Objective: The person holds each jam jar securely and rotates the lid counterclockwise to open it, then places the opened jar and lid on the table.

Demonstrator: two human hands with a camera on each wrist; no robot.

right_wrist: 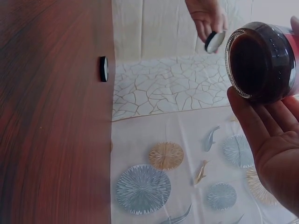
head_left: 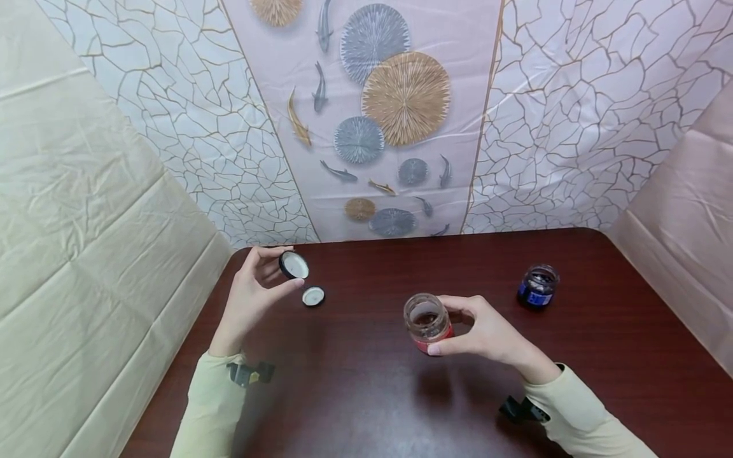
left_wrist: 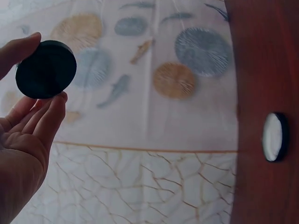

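Observation:
My left hand (head_left: 249,299) pinches a round black lid (head_left: 294,264) by its rim, above the table's left side. The lid's pale inner face shows in the head view; its dark top (left_wrist: 46,70) shows in the left wrist view. Just beyond it, a second black lid (head_left: 313,296) lies on the table, pale inside up. My right hand (head_left: 487,332) grips a lidless glass jar (head_left: 426,318) with a red label, held above the table near the middle. Dark contents show inside this jar (right_wrist: 257,63). The two hands are well apart.
Another open glass jar (head_left: 538,287), with a blue label and dark contents, stands at the right of the dark red wooden table (head_left: 355,407). Patterned cloth (head_left: 401,191) hangs behind the table, and plain cloth (head_left: 103,254) closes off the left side.

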